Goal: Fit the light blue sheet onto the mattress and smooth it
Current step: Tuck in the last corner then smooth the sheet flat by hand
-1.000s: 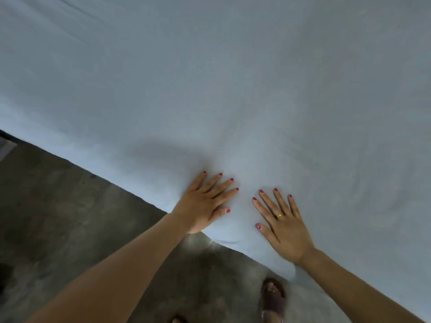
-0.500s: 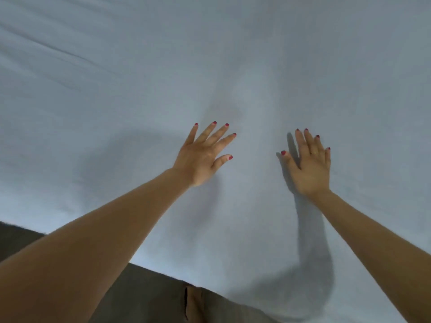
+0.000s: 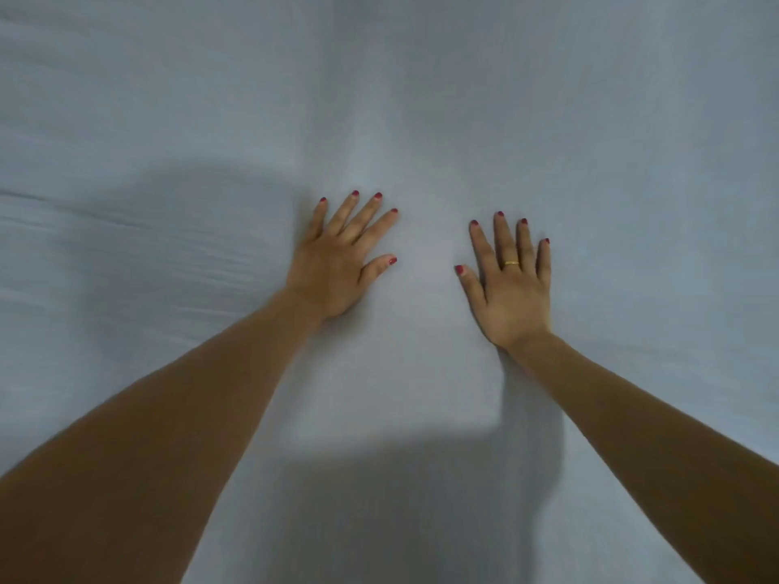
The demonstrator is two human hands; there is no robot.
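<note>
A light blue sheet of matt woven cloth fills the view, its surface dull and without sheen, smooth across the middle and rumpled into fine soft creases at the left. The left hand and right hand, bare-skinned, lie flat on the fabric; their fingernails carry glossy dark red polish. A thin band of shiny gold-coloured metal, a ring, circles one right-hand finger.

The left hand and right hand are pressed flat, fingers spread, on the light blue sheet; creases are seen toward its left edge.
</note>
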